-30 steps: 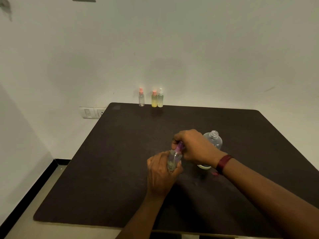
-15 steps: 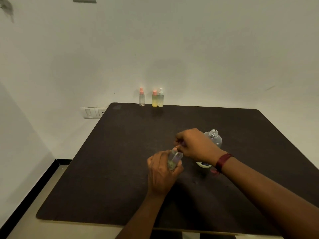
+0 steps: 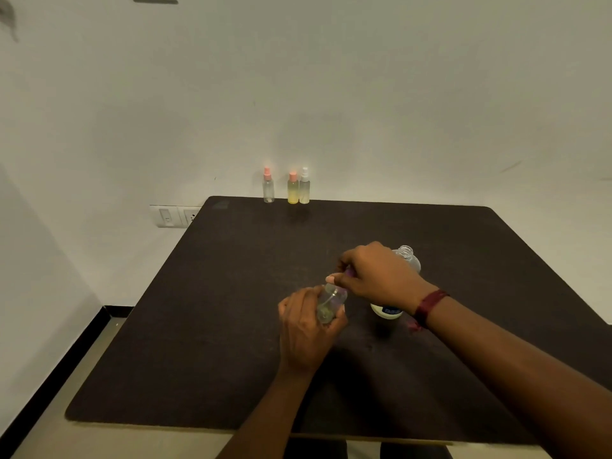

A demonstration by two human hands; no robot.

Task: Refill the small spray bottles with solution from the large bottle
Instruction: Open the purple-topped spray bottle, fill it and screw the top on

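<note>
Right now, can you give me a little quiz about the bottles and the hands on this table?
1. How many small spray bottles stand at the far edge of the table, by the wall?
2. True or false: the large bottle has its cap on.
3. What does the left hand hold? A) a small clear bottle B) a cloth C) nothing

Key: 1. Three. 2. False; its neck is open. 3. A; the right hand pinches the purple top at its neck.
</note>
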